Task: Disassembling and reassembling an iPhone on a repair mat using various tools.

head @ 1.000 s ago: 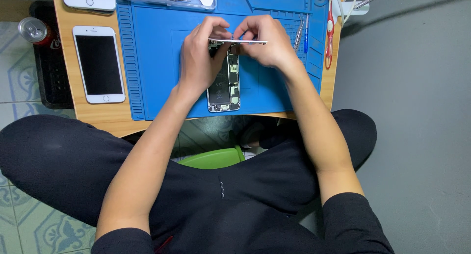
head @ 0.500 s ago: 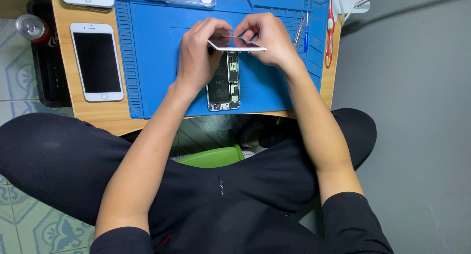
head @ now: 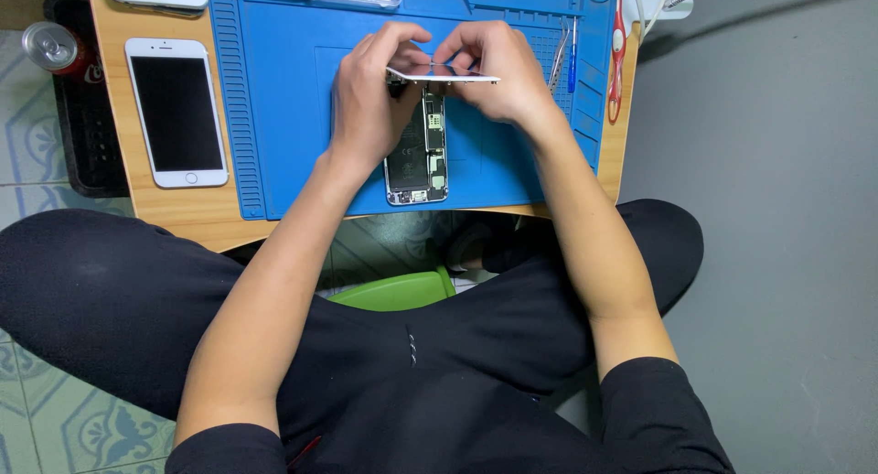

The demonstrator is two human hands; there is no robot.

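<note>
Head view, left to right: a white phone [head: 176,111] lies well left of my left hand [head: 370,99], which pinches the lifted screen panel [head: 444,74] at its left end; my right hand [head: 498,71] grips the right end. The opened phone body [head: 417,154] lies just below both hands on the blue mat [head: 283,117]. Tilting the panel too far could, I judge, tear whatever cable joins them.

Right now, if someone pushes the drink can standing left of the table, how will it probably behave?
The drink can stands upright on a dark tray, so a push would probably tip it. Being round, it would likely roll afterwards. Its smooth metal probably feels slippery.
</note>
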